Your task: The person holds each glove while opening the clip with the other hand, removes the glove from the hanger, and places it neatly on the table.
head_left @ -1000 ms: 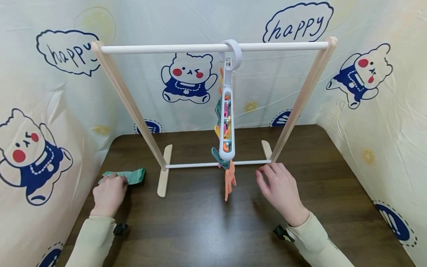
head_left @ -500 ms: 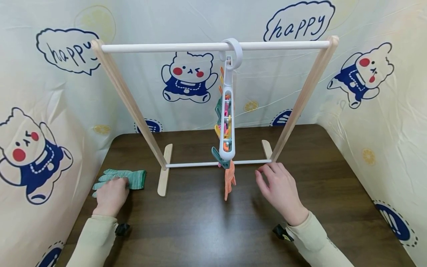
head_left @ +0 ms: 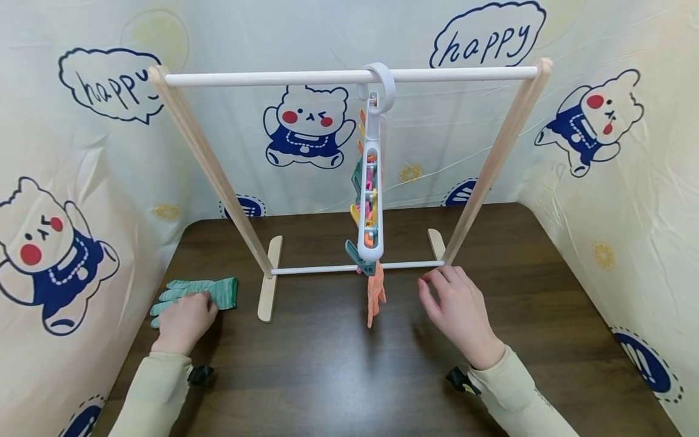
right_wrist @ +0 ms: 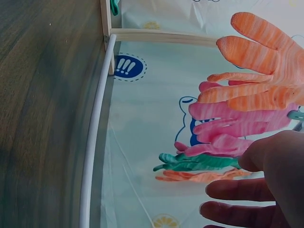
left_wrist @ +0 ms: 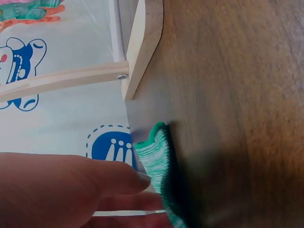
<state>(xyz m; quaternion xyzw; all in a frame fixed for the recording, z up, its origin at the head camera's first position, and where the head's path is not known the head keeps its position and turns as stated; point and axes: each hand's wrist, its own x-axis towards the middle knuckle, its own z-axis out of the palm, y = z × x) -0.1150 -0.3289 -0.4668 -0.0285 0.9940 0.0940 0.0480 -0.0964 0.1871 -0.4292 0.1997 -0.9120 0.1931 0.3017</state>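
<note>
A green striped knit glove (head_left: 225,294) lies flat on the table at the left, its fingers pointing left. My left hand (head_left: 184,321) rests on its near side, partly covering it. In the left wrist view the thumb and fingers reach straight towards the glove's edge (left_wrist: 156,156). My right hand (head_left: 459,312) is beside the rack's right foot, fingers loosely bent and holding nothing. From a white clip hanger (head_left: 372,250) hangs an orange glove (head_left: 375,295). The right wrist view shows pink gloves (right_wrist: 237,121) and another green glove (right_wrist: 199,162) hanging behind it.
A wooden rack with a white top bar (head_left: 262,79) stands on the dark table (head_left: 327,376). Its lower white bar (head_left: 314,270) runs between two feet. The hanger's ring (head_left: 386,91) hooks over the top bar. A printed cloth (head_left: 229,152) surrounds the table.
The green glove, bunched under my left hand earlier, is spread flatter with its fingers showing. My left hand has shifted slightly right. The right hand stays put.
</note>
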